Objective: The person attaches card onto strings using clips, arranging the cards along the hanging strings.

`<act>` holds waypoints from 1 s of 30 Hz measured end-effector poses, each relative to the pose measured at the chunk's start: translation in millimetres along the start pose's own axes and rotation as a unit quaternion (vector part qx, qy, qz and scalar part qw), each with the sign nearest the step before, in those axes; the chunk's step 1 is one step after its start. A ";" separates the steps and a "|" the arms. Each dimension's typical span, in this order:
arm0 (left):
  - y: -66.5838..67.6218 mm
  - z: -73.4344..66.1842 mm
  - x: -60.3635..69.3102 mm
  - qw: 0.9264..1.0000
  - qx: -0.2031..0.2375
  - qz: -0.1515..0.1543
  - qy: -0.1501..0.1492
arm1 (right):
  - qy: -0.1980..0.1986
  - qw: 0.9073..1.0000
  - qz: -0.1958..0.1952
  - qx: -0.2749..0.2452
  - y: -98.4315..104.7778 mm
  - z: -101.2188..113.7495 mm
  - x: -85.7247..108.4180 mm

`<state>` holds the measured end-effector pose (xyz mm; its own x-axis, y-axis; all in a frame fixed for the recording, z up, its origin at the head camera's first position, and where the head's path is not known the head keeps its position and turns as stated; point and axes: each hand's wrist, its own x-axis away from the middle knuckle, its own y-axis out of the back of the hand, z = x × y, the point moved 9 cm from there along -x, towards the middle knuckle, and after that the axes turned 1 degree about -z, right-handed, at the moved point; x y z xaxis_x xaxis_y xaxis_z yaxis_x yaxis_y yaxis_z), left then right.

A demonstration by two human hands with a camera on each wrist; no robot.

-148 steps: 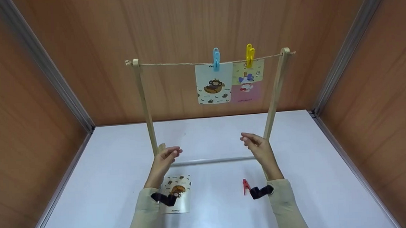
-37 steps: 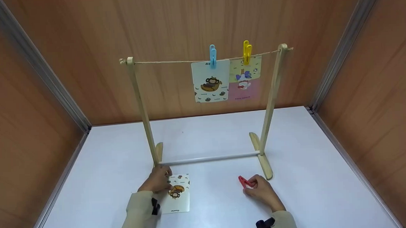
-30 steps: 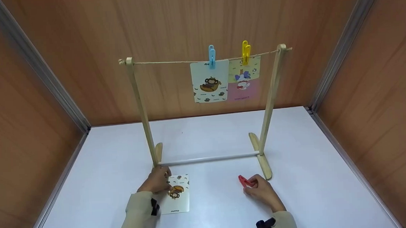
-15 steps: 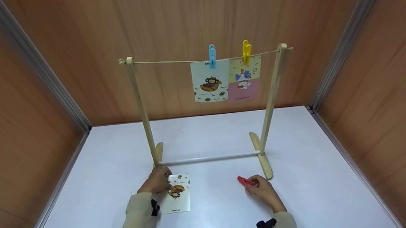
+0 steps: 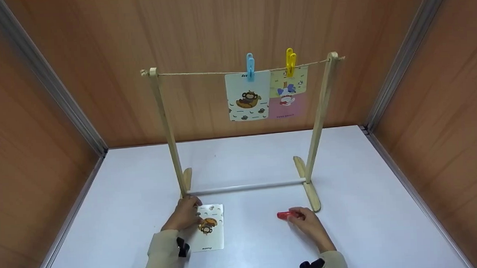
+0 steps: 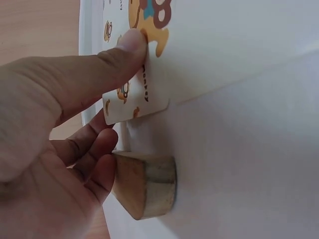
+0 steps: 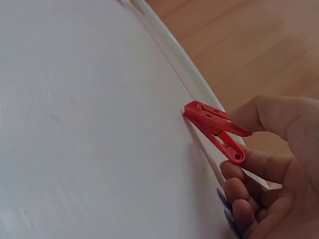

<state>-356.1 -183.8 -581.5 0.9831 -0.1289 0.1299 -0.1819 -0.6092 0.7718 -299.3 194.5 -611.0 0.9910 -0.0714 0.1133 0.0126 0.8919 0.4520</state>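
Note:
A monkey card (image 5: 211, 236) lies on the white table in front of the rack's left foot. My left hand (image 5: 184, 213) is at its left edge; in the left wrist view the thumb (image 6: 132, 42) presses on the printed face and a finger reaches behind the edge, pinching it. To the right, a red clothespin (image 5: 286, 215) is pinched between thumb and fingers of my right hand (image 5: 310, 223). In the right wrist view the clothespin (image 7: 214, 129) has its tip at the table surface and its handles between my thumb and forefinger.
A wooden rack (image 5: 321, 114) carries a string (image 5: 195, 73). On it hang a monkey card (image 5: 248, 107) under a blue clothespin (image 5: 250, 67) and a yellow-and-pink card (image 5: 289, 105) under a yellow clothespin (image 5: 290, 62). Wood panels (image 5: 40, 118) enclose the table.
Both hands have come down from mid-air, the left to the card, the right to the red clothespin. Lately the clothespin has turned to lie nearly level in the right hand; the left stays put.

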 end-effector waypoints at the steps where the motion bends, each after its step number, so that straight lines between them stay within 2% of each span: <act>1: 0.1 -0.1 0.3 1.000 0.004 0.000 0.000 | -0.003 1.000 0.001 -0.002 -0.5 -0.9 -0.4; 9: -1.2 4.8 1.9 0.998 0.062 0.003 0.018 | -0.035 0.999 -0.006 -0.029 -0.6 -7.3 -2.0; 18: 0.6 10.8 3.1 0.994 0.100 -0.003 0.037 | -0.027 0.998 0.004 -0.050 0.2 -5.8 -0.4; 26: 2.5 9.0 4.6 0.994 0.108 -0.026 0.015 | -0.024 0.995 0.007 -0.099 0.2 -4.0 -0.7; 30: 1.6 12.2 4.2 0.989 0.138 -0.031 0.037 | -0.028 0.994 -0.009 -0.105 3.7 -4.1 -0.4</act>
<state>-352.5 -194.9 -587.2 0.9894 -0.0333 0.1416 -0.1104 -0.8056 0.5820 -299.1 199.7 -613.0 0.9815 -0.1071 0.1586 0.0631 0.9634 0.2606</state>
